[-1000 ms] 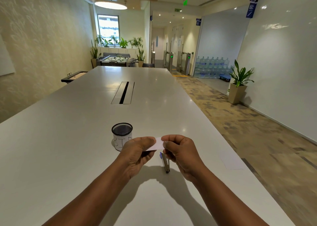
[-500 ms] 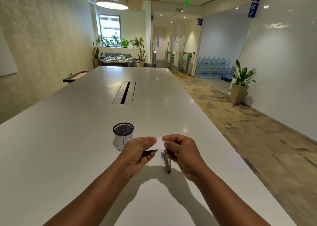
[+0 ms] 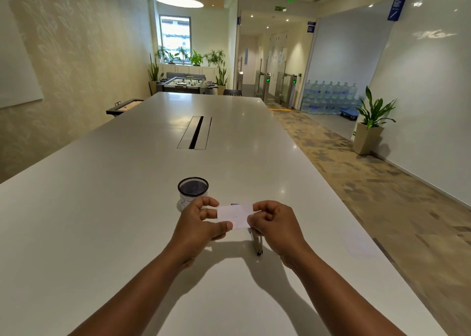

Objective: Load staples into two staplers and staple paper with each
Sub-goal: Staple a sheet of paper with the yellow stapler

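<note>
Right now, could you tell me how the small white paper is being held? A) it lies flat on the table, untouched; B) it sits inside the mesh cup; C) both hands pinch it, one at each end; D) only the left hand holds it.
C: the left hand and right hand each pinch one end of the paper, holding it above the table.

A long white surface (image 3: 127,208) with a central cable slot (image 3: 195,132) runs toward a foosball table (image 3: 186,83) and a bright window (image 3: 175,35) lined with plants. Round pendant lamps (image 3: 179,0) hang overhead. Patterned carpet (image 3: 356,172) lies at right, with stacked water bottles (image 3: 328,97) and a potted plant (image 3: 372,121) by the white wall.
</note>
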`<state>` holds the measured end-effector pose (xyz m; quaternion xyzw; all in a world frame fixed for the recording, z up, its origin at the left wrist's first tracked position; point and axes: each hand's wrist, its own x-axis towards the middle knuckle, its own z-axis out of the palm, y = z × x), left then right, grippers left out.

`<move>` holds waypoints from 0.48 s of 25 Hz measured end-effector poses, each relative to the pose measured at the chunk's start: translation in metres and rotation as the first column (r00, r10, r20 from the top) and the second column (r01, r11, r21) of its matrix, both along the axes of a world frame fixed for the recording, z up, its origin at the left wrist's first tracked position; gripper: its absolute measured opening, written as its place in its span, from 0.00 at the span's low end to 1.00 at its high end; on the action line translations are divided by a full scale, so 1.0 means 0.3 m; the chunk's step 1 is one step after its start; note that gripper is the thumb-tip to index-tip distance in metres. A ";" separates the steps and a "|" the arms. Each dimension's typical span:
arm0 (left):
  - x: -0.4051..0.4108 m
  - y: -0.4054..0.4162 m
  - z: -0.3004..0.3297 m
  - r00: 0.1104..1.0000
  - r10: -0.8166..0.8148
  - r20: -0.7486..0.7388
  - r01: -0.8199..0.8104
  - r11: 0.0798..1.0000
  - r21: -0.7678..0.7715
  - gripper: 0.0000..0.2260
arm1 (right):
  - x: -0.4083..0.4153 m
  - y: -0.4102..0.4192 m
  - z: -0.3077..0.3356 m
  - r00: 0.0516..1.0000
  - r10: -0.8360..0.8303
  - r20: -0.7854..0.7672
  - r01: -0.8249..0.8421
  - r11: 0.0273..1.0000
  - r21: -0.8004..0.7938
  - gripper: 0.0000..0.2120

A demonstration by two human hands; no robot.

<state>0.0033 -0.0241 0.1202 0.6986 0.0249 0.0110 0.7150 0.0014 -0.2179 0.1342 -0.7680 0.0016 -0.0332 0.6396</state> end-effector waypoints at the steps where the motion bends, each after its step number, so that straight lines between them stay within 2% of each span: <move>1: 0.001 0.008 -0.019 1.000 0.014 0.004 -0.014 0.999 0.047 0.24 | 0.011 0.003 -0.011 1.000 0.002 0.019 -0.001 0.998 -0.056 0.06; 4: 0.024 0.056 -0.096 0.998 0.065 0.006 -0.065 0.984 0.164 0.21 | 0.066 -0.009 -0.033 0.998 -0.003 0.058 0.011 0.991 -0.136 0.08; 6: 0.048 0.111 -0.157 0.991 0.131 0.029 -0.133 0.942 0.309 0.18 | 0.116 -0.009 -0.035 0.997 0.006 0.083 0.009 0.983 -0.181 0.10; 9: 0.079 0.184 -0.245 0.984 0.167 0.065 -0.174 0.804 0.569 0.14 | 0.184 0.042 -0.006 0.987 0.027 0.158 0.017 0.963 -0.270 0.13; 12: 0.104 0.240 -0.311 0.987 0.131 0.096 -0.160 0.678 0.717 0.15 | 0.267 0.123 0.032 0.952 0.076 0.295 0.037 0.933 -0.359 0.13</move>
